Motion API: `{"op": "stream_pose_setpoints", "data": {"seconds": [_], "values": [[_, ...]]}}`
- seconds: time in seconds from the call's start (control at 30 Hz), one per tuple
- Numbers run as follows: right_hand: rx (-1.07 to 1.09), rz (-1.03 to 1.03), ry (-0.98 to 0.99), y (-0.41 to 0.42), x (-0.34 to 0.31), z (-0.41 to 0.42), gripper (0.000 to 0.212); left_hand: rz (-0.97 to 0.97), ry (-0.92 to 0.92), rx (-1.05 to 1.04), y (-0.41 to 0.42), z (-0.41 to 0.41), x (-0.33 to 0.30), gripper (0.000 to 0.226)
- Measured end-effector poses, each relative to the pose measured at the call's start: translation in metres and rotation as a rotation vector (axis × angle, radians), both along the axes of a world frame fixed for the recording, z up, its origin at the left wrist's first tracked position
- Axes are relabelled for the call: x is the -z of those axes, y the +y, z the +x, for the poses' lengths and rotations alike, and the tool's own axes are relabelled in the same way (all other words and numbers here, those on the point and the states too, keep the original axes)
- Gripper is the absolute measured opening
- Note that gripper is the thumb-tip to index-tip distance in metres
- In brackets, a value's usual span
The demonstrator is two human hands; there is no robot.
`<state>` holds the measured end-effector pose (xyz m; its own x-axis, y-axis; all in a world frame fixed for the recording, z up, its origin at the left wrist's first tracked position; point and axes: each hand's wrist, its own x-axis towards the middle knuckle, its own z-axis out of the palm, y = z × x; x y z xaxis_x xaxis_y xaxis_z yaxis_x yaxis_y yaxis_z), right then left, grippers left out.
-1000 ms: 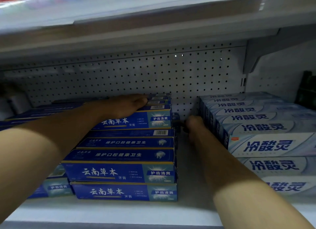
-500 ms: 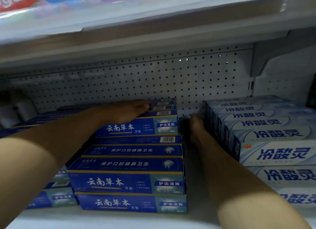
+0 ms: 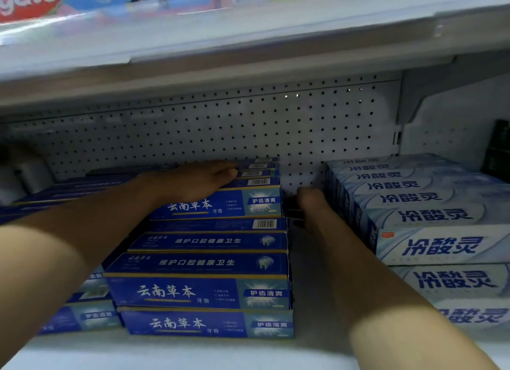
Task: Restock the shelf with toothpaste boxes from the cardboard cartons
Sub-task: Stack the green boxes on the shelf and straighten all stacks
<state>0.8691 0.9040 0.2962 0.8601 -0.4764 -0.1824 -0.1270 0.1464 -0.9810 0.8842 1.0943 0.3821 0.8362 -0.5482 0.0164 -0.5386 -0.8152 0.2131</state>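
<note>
Several blue toothpaste boxes (image 3: 198,291) lie stacked on the white shelf (image 3: 171,356) at centre. My left hand (image 3: 198,180) rests flat, fingers straight, on the top row of that stack. My right hand (image 3: 313,208) reaches into the gap to the right of the stack. Its fingers curl at the dark end of a blue box (image 3: 294,211) that juts out of the stack's right side. The fingertips are hidden behind the hand. No carton is in view.
White-and-blue toothpaste boxes (image 3: 438,245) fill the shelf's right side. A perforated back panel (image 3: 220,126) closes the rear. The upper shelf (image 3: 248,44) hangs low overhead, with a bracket (image 3: 422,91) at right. More blue boxes (image 3: 77,317) lie at lower left.
The view has shifted a little. My right hand has stayed deep in the gap at the box's end. My left hand has kept its place on top of the stack.
</note>
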Motion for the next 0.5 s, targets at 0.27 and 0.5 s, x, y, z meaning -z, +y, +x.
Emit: {"op": "stream_pose_setpoints", "data": {"seconds": [0.27, 0.5], "values": [[-0.058, 0.070, 0.016, 0.007, -0.006, -0.004, 0.040, 0.030, -0.023, -0.014, 0.002, -0.004, 0.001, 0.051], [-0.236, 0.137, 0.040, 0.011, 0.000, -0.017, 0.079, 0.041, -0.057, 0.039, 0.003, -0.022, -0.001, 0.049]]}}
